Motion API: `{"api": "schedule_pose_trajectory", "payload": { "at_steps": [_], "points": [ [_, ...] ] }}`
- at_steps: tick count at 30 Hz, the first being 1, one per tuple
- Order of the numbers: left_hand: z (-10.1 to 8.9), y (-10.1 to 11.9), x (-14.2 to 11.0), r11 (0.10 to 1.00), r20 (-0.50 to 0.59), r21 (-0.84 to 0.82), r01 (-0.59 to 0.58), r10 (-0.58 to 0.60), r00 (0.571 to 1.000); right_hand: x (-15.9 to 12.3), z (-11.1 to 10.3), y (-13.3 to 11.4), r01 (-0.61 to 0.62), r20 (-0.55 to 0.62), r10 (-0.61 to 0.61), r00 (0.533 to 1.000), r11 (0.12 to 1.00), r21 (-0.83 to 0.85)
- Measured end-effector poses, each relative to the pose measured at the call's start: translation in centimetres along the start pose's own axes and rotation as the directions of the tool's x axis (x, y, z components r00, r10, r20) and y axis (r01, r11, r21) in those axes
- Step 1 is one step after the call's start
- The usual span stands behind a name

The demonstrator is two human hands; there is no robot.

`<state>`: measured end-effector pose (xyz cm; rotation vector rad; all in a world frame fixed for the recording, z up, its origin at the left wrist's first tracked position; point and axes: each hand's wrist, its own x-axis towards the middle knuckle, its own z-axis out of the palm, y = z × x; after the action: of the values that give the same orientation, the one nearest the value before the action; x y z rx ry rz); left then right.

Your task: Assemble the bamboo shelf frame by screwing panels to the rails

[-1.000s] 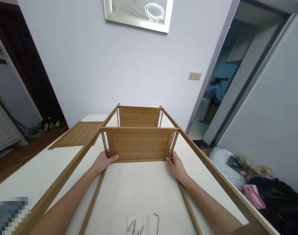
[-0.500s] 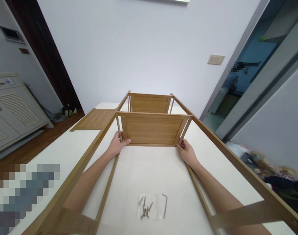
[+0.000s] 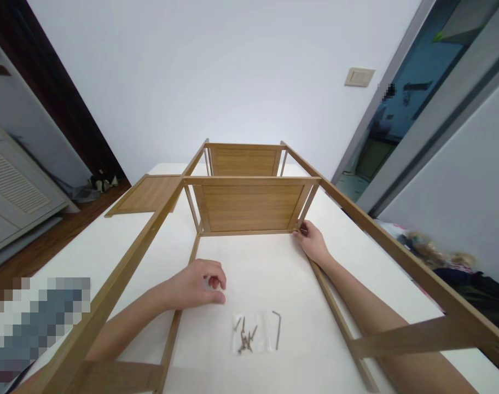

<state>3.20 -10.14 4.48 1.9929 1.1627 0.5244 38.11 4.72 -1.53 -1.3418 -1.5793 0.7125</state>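
A wooden shelf frame [image 3: 330,306] lies on its side across a white table, with a wooden panel [image 3: 249,207] upright across its middle. My right hand [image 3: 313,243] grips the frame at the panel's lower right corner; its fingertips are partly hidden behind the post. Over the left lower rail, my left hand [image 3: 194,282] hovers with fingers curled and thumb apart, holding nothing. Near it lies a clear plastic bag [image 3: 260,325] with several screws [image 3: 245,339]. Just right of the bag is a hex key [image 3: 278,331].
Another wooden panel [image 3: 245,160] spans the frame's far end by the wall. A loose panel [image 3: 145,196] lies on the table [image 3: 130,249] at the left. Crosspieces bridge the rails near me. A white louvred cabinet [image 3: 22,186] stands left; piled clothes [image 3: 471,279] lie right.
My left hand has let go of the panel's lower left corner and moved back toward the bag of screws. My right hand stays at the right corner. The view has shifted slightly.
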Motion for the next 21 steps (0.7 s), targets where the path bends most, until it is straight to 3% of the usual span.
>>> {"api": "schedule_pose_trajectory", "payload": {
  "at_steps": [2, 4, 8, 21],
  "points": [
    [0.9, 1.0, 0.6, 0.996, 0.165, -0.068, -0.06, 0.07, 0.984, -0.1, 0.0, -0.1, 0.0, -0.004, 0.0, 1.0, 1.0, -0.006],
    [1.8, 1.4, 1.3, 0.986, 0.224, -0.101, -0.134, 0.154, 0.962, -0.1, -0.1, -0.1, 0.003, -0.009, -0.003, 1.0, 1.0, -0.012],
    [3.3, 1.3, 2.1, 0.966, 0.258, -0.099, -0.24, 0.258, 0.931, -0.2, -0.2, -0.2, 0.004, -0.013, -0.004, 1.0, 1.0, -0.028],
    [5.7, 2.4, 0.7, 0.877, 0.266, 0.203, -0.436, 0.379, 0.886, -0.2, -0.3, -0.5, 0.002, -0.002, -0.002, 1.0, 0.999, -0.046]
  ]
}}
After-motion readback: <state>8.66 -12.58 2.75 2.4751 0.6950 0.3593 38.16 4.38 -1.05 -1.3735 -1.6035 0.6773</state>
